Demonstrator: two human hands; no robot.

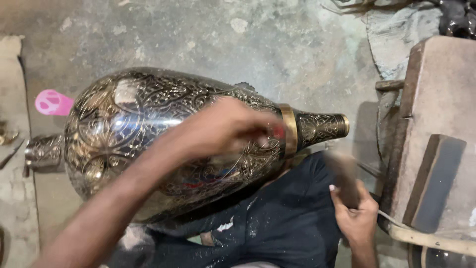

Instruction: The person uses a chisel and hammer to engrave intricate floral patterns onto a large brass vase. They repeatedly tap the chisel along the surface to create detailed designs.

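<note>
Large engraved metal vase [148, 134] lies on its side across the person's lap, base to the left, neck [320, 128] pointing right. Plain brass band [289, 130] rings the shoulder where body meets neck. Dark trousers [282, 218] under it, dusted with pale specks.

Left hand [230, 130] is on top of the vase near the shoulder, just left of the band. Fingers curled down onto the surface, blurred; can't tell if they pinch anything, a small red patch shows at the fingertips.

Right hand [354, 213] is near-right, below the neck and apart from the vase. Closed around a dark blurred tool [342, 176]; a thin pale cord [396, 221] runs right from it.

Right side: worn wooden block [436, 114] with a dark slab [434, 181] leaning on it. Far left on the concrete floor [248, 44]: a pink plastic object [52, 102], just beside the vase base.
</note>
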